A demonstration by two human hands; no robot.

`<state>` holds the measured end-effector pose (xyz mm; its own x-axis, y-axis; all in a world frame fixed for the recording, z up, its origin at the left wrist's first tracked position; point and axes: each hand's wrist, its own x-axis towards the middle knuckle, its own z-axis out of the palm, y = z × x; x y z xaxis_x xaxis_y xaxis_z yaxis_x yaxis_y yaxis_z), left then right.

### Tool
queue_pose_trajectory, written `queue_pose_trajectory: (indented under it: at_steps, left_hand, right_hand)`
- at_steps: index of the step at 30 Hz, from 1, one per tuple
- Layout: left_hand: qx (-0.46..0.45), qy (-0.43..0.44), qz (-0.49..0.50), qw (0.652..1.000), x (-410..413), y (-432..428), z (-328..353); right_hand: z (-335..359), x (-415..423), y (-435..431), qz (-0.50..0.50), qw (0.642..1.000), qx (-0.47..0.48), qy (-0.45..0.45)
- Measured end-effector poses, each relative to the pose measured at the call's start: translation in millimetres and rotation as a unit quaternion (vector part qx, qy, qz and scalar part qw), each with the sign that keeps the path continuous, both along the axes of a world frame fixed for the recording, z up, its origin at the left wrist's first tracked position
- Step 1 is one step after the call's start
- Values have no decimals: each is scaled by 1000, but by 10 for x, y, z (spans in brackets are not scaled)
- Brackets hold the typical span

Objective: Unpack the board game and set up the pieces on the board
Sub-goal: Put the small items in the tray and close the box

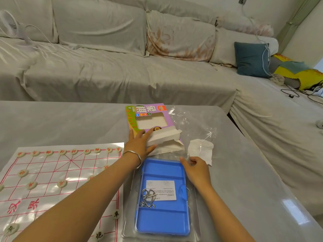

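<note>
The left hand (pixel 139 144) lies spread on the game box (pixel 166 117), 12 o'clock from the blue tray (pixel 162 220). The right hand (pixel 196 170) pinches plastic wrap (pixel 201 130) at the tray's 1 o'clock corner.

My left hand (pixel 139 144) and my right hand (pixel 196 169) are bare. So are my left forearm (pixel 83 194) and right forearm (pixel 220 206), as far up as they show before the bottom edge cuts them off. On my left wrist I wear a bangle (pixel 135 155), a thin band of plain silvery metal, smooth and shiny, with a bright glint along its upper curve. It sits loosely, and its finer shape is too small to make out.
</note>
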<state>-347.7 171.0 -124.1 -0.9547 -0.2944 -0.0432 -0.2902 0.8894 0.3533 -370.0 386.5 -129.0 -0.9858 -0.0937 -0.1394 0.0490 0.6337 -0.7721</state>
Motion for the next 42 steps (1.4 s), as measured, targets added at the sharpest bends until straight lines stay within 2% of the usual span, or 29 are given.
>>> queue_pose_trajectory:
  at_steps: [4, 11, 15, 20, 23, 31, 38, 42]
  left_hand:
    - [15, -6, -13, 1000, 2, -67, -20]
    - [19, -11, -24, 999, -16, -114, -26]
    - [26, -7, -30, 999, -6, -121, -34]
    - [32, 0, -27, 999, 6, -130, -31]
    - [31, -2, -26, 999, 6, -124, -31]
    - [20, 4, -30, 999, 1, -127, -31]
    - [8, -10, -32, 999, -25, -119, -44]
    - [-2, -16, -26, 1000, -43, -124, -61]
  right_hand:
    - [7, 151, -125, -25, 994, -107, -1]
    - [29, 144, -131, -28, 986, -164, -15]
    - [87, 43, -112, -15, 975, -207, -80]
    - [207, -81, -99, 44, 971, -197, -132]
    - [247, -142, -80, 72, 971, -189, -131]
    - [363, -258, -54, 170, 977, -68, -106]
    - [284, -289, -118, 157, 985, 23, -71]
    - [205, -247, -195, 126, 990, 26, -62]
